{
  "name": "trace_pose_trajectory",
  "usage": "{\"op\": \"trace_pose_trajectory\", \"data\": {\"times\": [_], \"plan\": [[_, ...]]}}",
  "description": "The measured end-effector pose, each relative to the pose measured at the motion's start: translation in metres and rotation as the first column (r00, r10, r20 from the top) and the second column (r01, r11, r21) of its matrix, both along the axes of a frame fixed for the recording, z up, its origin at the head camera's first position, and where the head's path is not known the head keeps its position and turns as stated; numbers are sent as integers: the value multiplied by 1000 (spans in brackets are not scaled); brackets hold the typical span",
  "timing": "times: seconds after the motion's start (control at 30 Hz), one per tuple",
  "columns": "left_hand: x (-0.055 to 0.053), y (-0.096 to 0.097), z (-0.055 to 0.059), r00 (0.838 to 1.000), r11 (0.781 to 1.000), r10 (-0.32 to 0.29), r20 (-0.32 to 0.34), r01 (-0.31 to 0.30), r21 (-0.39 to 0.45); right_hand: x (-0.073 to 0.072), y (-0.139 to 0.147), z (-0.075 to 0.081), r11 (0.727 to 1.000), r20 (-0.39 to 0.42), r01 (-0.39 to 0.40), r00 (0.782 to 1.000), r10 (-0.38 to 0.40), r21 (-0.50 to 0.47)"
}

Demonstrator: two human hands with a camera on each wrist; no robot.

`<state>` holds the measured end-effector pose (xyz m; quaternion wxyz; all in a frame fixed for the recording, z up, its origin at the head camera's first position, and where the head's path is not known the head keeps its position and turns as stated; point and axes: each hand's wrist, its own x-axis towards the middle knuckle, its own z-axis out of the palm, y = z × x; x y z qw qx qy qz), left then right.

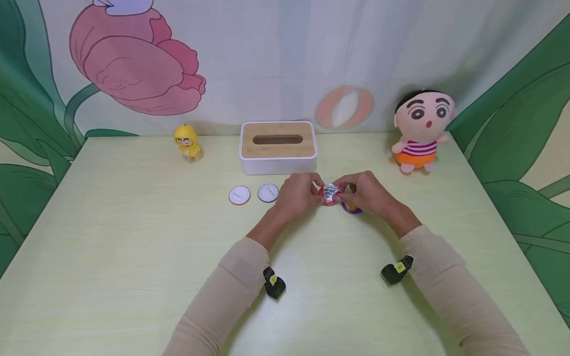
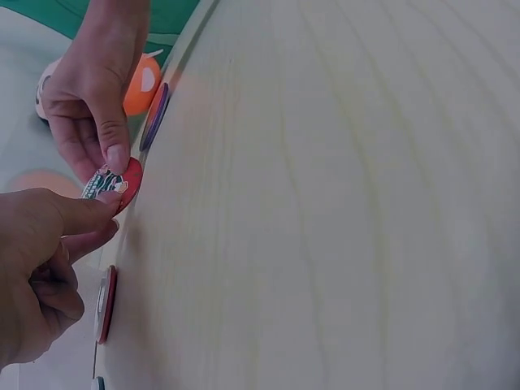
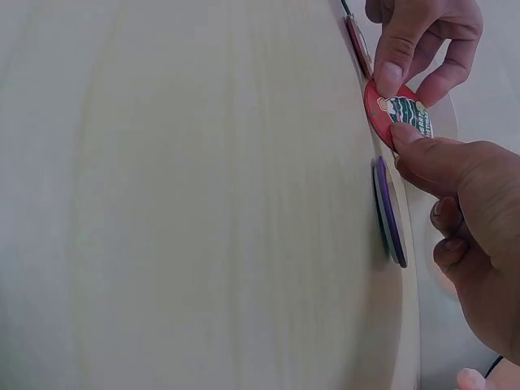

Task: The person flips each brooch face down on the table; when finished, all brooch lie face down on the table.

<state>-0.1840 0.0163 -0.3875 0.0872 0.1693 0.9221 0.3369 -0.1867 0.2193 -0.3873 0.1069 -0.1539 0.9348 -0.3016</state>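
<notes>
Both hands hold a red button badge (image 1: 330, 200) between them, a little above the table, its printed face with green and white lettering turned up. My left hand (image 1: 299, 192) pinches its left edge between thumb and fingers. On the opposite edge, my right hand (image 1: 366, 192) pinches it the same way. A purple-rimmed badge (image 1: 352, 209) lies on the table by the right hand, partly covered by it in the head view. Left of the hands, a red-rimmed badge (image 1: 239, 195) and a dark-rimmed badge (image 1: 268, 193) lie with their white pin backs up.
A white tissue box (image 1: 279, 166) with a wooden lid stands just behind the hands. A small yellow figurine (image 1: 187, 142) is at the back left, and a plush doll (image 1: 418, 131) sits at the back right. A printed curtain (image 1: 249, 59) hangs behind the table (image 1: 133, 247).
</notes>
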Motion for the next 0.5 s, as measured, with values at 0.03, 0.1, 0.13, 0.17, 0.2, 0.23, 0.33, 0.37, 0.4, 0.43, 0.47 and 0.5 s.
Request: {"op": "trace_pose_trajectory", "data": {"times": [0.03,0.1,0.13,0.17,0.2,0.23,0.33,0.37,0.4,0.43,0.47,0.5], "plan": [[0,0,0,1000,1000,2,-1,-2,-3,0,0,0,1000,-2,-1,1000,1,0],[-1,0,0,1000,1000,6,2,-6,-5,0,0,1,1000,-3,-2,1000,2,1],[-1,0,0,1000,1000,7,2,-7,-1,0,0,1,1000,-1,-2,1000,2,2],[-1,0,0,1000,1000,8,2,-8,1,0,0,1,1000,1,0,1000,0,2],[-1,0,1,1000,1000,9,2,-9,7,-1,0,1,1000,3,3,1000,-3,2],[-1,0,1,1000,1000,9,1,-9,13,-1,0,2,1000,4,6,1000,-6,1],[0,0,3,1000,1000,7,-10,-6,22,-1,0,2,1000,1,5,1000,-5,-11],[0,0,3,1000,1000,6,-14,-6,23,-1,0,2,1000,-3,5,1000,-5,-15],[1,0,4,1000,1000,6,-16,-6,24,-1,0,2,1000,-7,6,1000,-6,-18],[1,0,4,1000,1000,6,-19,-5,23,-1,0,2,1000,-14,5,1000,-5,-21],[1,0,4,1000,1000,6,-24,-6,20,-1,0,2,1000,-20,4,1000,-4,-23],[1,0,5,1000,1000,7,-30,-6,16,-1,-1,2,1000,-28,5,1000,-6,-25]]}}
